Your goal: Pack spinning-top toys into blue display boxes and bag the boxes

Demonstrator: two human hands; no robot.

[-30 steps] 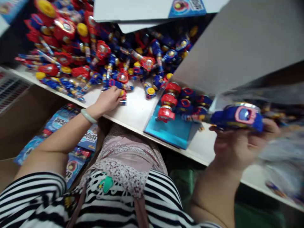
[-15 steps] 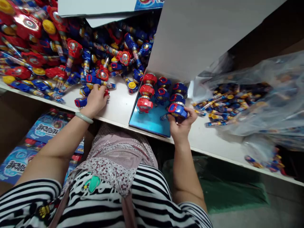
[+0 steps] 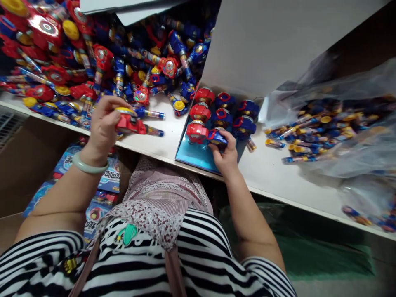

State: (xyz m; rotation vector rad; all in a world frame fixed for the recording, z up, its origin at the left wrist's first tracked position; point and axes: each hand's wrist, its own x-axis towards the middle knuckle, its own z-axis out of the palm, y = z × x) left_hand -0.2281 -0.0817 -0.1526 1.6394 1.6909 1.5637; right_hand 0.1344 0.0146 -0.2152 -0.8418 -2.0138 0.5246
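Note:
In the head view my left hand [image 3: 104, 123] is closed around a red toy launcher [image 3: 131, 122] with a yellow disc, held just above the shelf near its front edge. A candy-like tube sticks out of it to the right. My right hand [image 3: 225, 154] grips a blue toy launcher [image 3: 217, 137] between thumb and fingers. That one is over the shiny blue display box [image 3: 198, 156], beside the front red toy launcher [image 3: 197, 131]. Red and blue toys stand in rows in the box; their lower parts are mostly hidden.
A large heap of red and blue toys [image 3: 55, 78] covers the left side of the shelf. To the right, clear plastic bags [image 3: 343, 152] hold many small tubes. A tall white panel [image 3: 266, 45] rises behind the box. Packed blue boxes [image 3: 102, 177] lie below the shelf on the left.
My left hand has lifted a red toy launcher from the shelf and moved left. My right hand has shifted the blue toy launcher left from the right-hand row to beside the red row.

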